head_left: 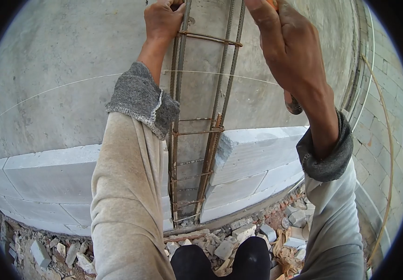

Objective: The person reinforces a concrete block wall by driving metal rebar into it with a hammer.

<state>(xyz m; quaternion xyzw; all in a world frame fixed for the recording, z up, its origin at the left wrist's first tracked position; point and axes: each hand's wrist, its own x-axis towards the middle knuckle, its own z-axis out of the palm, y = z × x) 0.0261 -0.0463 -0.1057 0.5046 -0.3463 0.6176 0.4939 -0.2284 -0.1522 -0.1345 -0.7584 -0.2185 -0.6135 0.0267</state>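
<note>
Two hands at rebar cage, upright between block courses. Left hand, fingers clamped on a bar beside top stirrup; right hand, fingers closed around orange-handled tool. Step: tying stirrup; next needs tool on joint.

From my feed: both arms wear loose beige long sleeves, creased and dusty-looking fabric. Left sleeve ends in a grey knitted cuff — folded back, with a pale stitched edge showing along the fold. Right sleeve is paler, greyish-beige, with a darker grey ribbed cuff bunched round the wrist. Left hand and right hand are bare — no gloves, no rings or watch visible. Dark trousers cover the knees at bottom centre.
</note>
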